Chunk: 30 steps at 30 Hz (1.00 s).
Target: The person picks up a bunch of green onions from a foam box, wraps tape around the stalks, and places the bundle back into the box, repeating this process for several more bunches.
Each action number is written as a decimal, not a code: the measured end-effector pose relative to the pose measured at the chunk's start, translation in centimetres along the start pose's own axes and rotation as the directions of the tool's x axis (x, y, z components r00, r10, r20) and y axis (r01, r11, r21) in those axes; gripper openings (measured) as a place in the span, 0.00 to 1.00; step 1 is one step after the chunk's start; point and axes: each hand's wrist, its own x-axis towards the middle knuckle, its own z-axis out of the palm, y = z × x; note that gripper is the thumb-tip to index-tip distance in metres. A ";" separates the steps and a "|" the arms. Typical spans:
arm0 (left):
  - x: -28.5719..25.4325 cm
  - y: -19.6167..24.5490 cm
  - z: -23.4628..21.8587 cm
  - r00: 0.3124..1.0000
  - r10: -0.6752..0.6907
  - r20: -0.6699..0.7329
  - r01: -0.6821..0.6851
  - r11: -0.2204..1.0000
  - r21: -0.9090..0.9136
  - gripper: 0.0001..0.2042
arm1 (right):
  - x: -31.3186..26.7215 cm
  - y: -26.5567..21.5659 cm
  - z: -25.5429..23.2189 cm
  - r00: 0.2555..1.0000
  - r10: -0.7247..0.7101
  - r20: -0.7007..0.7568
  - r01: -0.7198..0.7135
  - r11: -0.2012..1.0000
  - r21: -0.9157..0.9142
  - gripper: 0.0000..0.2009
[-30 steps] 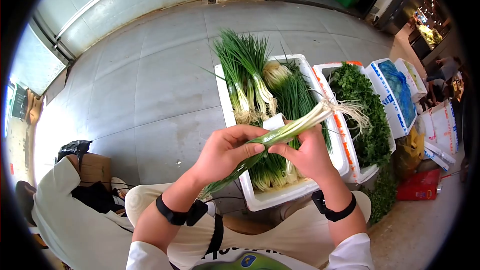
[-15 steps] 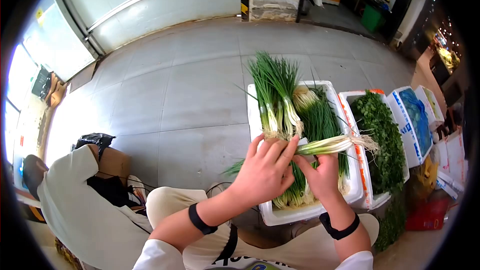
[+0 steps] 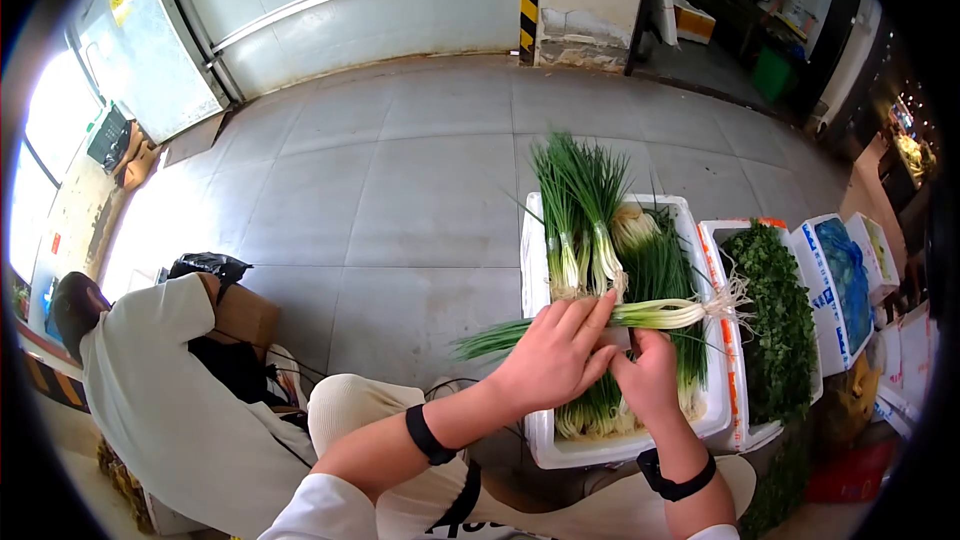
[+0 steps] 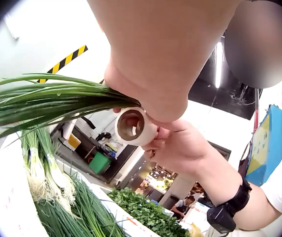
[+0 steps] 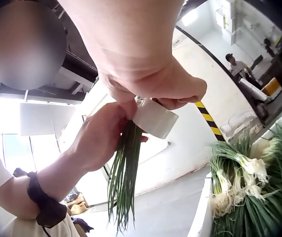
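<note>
Head view: our palm-down left hand [image 3: 552, 358] grips one onion bunch [image 3: 655, 315]; our right hand [image 3: 652, 377], beside it, one white roll [image 5: 155, 119].

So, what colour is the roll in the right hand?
White, with a brownish inner core; the roll shows best in the left wrist view.

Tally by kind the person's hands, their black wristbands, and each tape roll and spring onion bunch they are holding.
Left hand and right hand: 2
Black wristbands: 2
Tape roll: 1
Held spring onion bunch: 1
Total: 6
</note>
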 end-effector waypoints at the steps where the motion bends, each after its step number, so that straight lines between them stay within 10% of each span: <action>1: 0.0 -0.1 0.0 1.000 0.004 0.002 -0.004 1.000 -0.006 0.32 | 0.1 0.4 0.0 0.995 -0.096 0.031 0.096 0.995 -0.007 0.15; 19: 0.0 -0.8 0.6 0.998 -0.047 -0.036 0.048 0.998 0.042 0.26 | -0.4 -0.9 -1.3 0.976 -0.150 0.158 0.187 0.949 -0.253 0.17; 30: -0.3 -0.9 0.5 0.990 -0.137 0.039 0.142 0.976 -0.165 0.29 | -0.2 0.5 -1.5 0.968 -0.181 0.176 0.201 0.975 -0.099 0.17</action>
